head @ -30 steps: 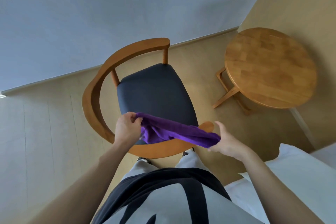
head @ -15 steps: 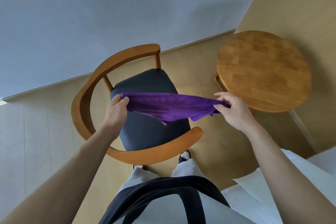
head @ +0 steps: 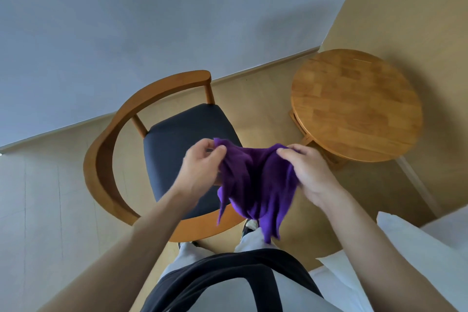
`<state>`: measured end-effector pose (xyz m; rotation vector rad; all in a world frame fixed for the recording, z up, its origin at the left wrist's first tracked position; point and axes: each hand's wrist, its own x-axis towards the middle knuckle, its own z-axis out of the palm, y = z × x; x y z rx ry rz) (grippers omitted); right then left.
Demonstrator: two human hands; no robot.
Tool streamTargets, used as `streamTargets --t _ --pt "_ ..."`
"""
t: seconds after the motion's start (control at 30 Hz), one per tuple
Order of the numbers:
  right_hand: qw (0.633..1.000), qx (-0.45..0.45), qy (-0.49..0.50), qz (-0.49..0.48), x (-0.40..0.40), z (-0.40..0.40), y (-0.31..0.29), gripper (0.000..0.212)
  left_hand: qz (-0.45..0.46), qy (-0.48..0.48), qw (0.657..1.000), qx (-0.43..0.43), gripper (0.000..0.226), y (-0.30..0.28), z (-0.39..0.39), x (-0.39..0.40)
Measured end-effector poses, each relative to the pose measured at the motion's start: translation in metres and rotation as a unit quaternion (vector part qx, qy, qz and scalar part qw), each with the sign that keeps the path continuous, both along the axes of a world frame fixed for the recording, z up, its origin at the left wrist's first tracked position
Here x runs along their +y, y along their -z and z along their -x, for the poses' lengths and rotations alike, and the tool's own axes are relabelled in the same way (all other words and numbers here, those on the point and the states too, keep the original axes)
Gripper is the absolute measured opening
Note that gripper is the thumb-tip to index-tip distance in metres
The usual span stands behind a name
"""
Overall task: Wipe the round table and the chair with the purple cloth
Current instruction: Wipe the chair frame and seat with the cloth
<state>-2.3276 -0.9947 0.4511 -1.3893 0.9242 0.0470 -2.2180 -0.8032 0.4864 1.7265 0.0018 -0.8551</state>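
Observation:
The purple cloth [head: 255, 185] hangs bunched between my two hands, above the front of the chair. My left hand [head: 201, 168] pinches its upper left corner and my right hand [head: 307, 172] pinches its upper right edge. The hands are close together and the cloth droops in folds down toward my legs. The chair [head: 177, 139] has a dark padded seat and a curved wooden back and arm rail; it stands just in front of me. The round wooden table [head: 354, 106] stands to the right of the chair, bare on top.
A grey wall [head: 152, 20] runs behind the chair, and a tan wall stands behind the table. A white bed or cushion edge [head: 417, 248] lies at the lower right beside my legs. The floor is pale wood-look boards.
My hands have come closer together and the cloth, stretched flat half a second ago, now sags in folds. A second ago it was held low over the chair's front rail.

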Motion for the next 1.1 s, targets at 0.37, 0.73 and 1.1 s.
streamTargets --t 0.37,0.73,1.1 --pt "0.995 0.025 0.037 -0.086 0.018 -0.001 0.043 0.010 -0.061 0.220 0.973 -0.033 0.045 0.054 0.023 -0.027" --pt "0.975 0.134 0.025 0.175 0.000 0.030 0.082 0.008 -0.253 0.235 0.939 0.000 0.029 0.178 0.043 0.017" --pt "0.813 0.030 -0.310 0.491 0.074 0.015 0.246 0.018 -0.383 0.339 0.845 -0.159 0.043 0.301 0.035 0.035"
